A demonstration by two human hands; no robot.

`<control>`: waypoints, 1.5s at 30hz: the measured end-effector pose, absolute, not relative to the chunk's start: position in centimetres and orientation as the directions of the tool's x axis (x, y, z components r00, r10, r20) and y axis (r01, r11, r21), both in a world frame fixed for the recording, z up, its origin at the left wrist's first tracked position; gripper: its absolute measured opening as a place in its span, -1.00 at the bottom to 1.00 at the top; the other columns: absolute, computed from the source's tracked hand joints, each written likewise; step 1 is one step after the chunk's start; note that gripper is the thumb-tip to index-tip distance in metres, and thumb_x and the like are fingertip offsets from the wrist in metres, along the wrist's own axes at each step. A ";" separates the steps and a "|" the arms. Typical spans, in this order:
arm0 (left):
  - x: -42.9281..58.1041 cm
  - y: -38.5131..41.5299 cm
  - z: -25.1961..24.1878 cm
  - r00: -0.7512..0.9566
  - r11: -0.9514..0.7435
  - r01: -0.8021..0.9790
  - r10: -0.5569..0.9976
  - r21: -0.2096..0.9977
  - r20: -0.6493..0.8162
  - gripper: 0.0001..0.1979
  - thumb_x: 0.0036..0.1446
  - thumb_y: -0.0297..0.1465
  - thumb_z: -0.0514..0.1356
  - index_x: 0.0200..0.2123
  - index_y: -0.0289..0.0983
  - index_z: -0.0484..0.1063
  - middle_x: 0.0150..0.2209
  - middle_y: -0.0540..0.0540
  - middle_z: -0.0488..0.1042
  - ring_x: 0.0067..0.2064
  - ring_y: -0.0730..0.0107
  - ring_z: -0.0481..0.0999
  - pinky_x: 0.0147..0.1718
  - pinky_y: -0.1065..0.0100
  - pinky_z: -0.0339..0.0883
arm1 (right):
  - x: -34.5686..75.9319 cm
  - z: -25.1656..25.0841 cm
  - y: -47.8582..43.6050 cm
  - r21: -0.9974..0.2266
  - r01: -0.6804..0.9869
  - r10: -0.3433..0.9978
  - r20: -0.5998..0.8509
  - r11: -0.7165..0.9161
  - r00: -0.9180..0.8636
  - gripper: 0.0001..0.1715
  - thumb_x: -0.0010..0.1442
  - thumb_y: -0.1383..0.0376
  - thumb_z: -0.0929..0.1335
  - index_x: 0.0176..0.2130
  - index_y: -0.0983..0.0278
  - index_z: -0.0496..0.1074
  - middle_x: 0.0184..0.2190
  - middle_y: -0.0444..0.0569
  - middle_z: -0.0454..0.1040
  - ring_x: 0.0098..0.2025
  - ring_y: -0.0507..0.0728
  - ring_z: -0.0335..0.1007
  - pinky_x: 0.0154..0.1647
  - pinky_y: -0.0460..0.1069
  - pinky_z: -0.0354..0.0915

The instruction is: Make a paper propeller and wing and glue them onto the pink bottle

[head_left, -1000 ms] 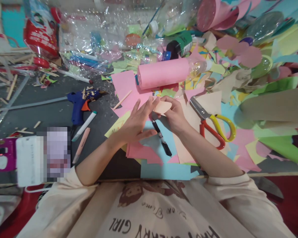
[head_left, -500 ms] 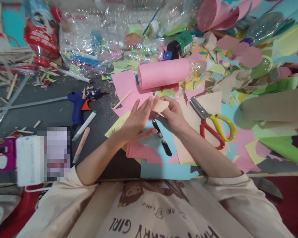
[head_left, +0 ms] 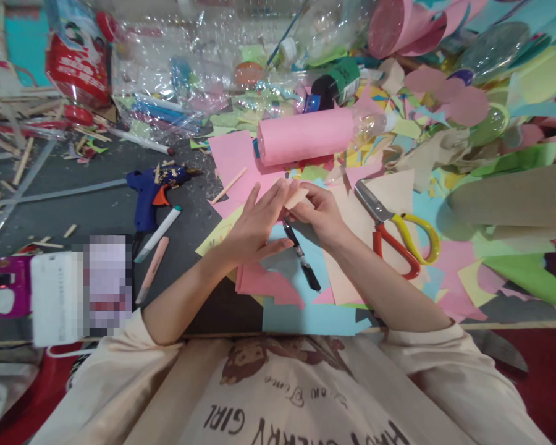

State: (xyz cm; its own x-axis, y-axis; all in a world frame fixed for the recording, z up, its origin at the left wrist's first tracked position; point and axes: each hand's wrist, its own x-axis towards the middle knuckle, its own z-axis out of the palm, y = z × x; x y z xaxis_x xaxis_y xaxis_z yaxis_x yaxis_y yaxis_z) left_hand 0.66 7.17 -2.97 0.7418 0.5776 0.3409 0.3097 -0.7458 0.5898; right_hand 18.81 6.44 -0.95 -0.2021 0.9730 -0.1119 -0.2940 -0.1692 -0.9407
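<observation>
My left hand point(head_left: 254, 224) and my right hand point(head_left: 318, 213) meet over a pile of coloured paper on a dark table point(head_left: 106, 204). Between them is a small peach paper piece point(head_left: 296, 198). My right hand's fingers pinch it; my left hand's fingers lie stretched against its left side, touching it. A black marker pen point(head_left: 301, 256) lies on blue paper point(head_left: 306, 312) just below the hands. A pink paper roll point(head_left: 306, 136) lies beyond the hands.
Red and yellow scissors point(head_left: 396, 232) lie to the right. A blue glue gun point(head_left: 151, 188) and two capped pens point(head_left: 155, 238) lie to the left. Clear plastic bags, bottles and paper scraps crowd the far side. A white device point(head_left: 55, 296) sits at the near left.
The peach paper piece has been folded or pressed smaller between my fingers. Both hands stayed nearly in place.
</observation>
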 end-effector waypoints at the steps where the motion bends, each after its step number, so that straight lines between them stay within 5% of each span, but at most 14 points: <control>1: 0.7 7.2 -3.0 0.737 -0.745 0.294 0.576 0.598 0.355 -0.08 0.25 0.13 -0.12 0.41 -0.15 -0.57 0.43 -0.34 -0.03 0.46 -0.03 -0.07 0.38 -0.16 -0.29 | 18.8 -0.8 6.4 -0.941 -0.290 0.973 -0.114 -0.171 -0.203 -0.62 -0.01 0.04 0.52 -0.43 0.27 0.44 -0.57 -0.24 0.42 -0.56 -0.08 0.31 -0.50 -0.10 0.32; 16: 0.5 7.2 -1.8 0.766 -0.600 0.199 0.588 0.775 0.259 -0.10 0.24 0.15 -0.14 0.40 -0.06 -0.61 0.45 -0.24 -0.08 0.48 0.03 -0.18 0.40 -0.17 -0.42 | 18.7 -1.3 6.4 -0.945 -0.289 0.985 -0.128 -0.156 -0.115 -0.69 -0.10 0.16 0.55 -0.44 0.23 0.43 -0.53 -0.24 0.40 -0.54 -0.06 0.25 -0.55 -0.12 0.25; 31: 0.4 7.1 -2.2 0.669 -0.678 0.261 0.640 0.687 0.378 -0.19 0.26 0.11 -0.10 0.42 -0.03 -0.37 0.33 -0.22 0.24 0.40 0.05 0.11 0.39 -0.15 -0.24 | 18.7 -1.0 6.6 -0.931 -0.304 0.977 -0.170 -0.203 -0.130 -0.61 -0.08 -0.02 0.52 -0.44 0.22 0.52 -0.57 -0.21 0.44 -0.58 -0.03 0.28 -0.59 -0.10 0.23; 35: 0.4 6.9 -2.0 0.577 -0.698 0.265 0.667 0.665 0.471 -0.35 0.34 -0.01 -0.12 0.40 -0.03 -0.17 0.33 -0.19 0.23 0.39 0.10 0.14 0.37 -0.05 -0.09 | 18.7 -1.0 6.5 -0.956 -0.255 0.984 -0.112 -0.144 -0.136 -0.61 -0.08 -0.05 0.53 -0.45 0.21 0.57 -0.53 -0.17 0.50 -0.50 0.00 0.36 -0.44 -0.04 0.35; 41: 1.0 7.1 -2.2 0.178 -0.478 0.330 0.878 0.814 0.444 -0.67 0.19 -0.20 0.20 0.00 -0.16 0.34 -0.10 -0.11 0.46 -0.10 0.31 0.50 -0.10 0.26 0.43 | 18.7 -1.2 6.6 -0.984 -0.178 0.990 0.017 -0.009 -0.139 -0.68 0.01 -0.04 0.50 -0.41 0.13 0.63 -0.43 -0.11 0.59 -0.32 0.08 0.46 -0.22 0.04 0.36; 45: 1.4 7.3 -2.0 0.258 -0.362 0.209 0.916 0.908 0.306 -0.90 0.12 -0.35 0.22 -0.28 -0.22 0.38 -0.33 0.00 0.47 -0.32 0.47 0.49 -0.32 0.41 0.42 | 18.7 -1.1 6.7 -0.992 -0.129 0.987 0.020 0.000 -0.160 -0.62 -0.01 -0.11 0.48 -0.43 0.12 0.64 -0.43 -0.08 0.60 -0.29 0.13 0.48 -0.19 0.09 0.38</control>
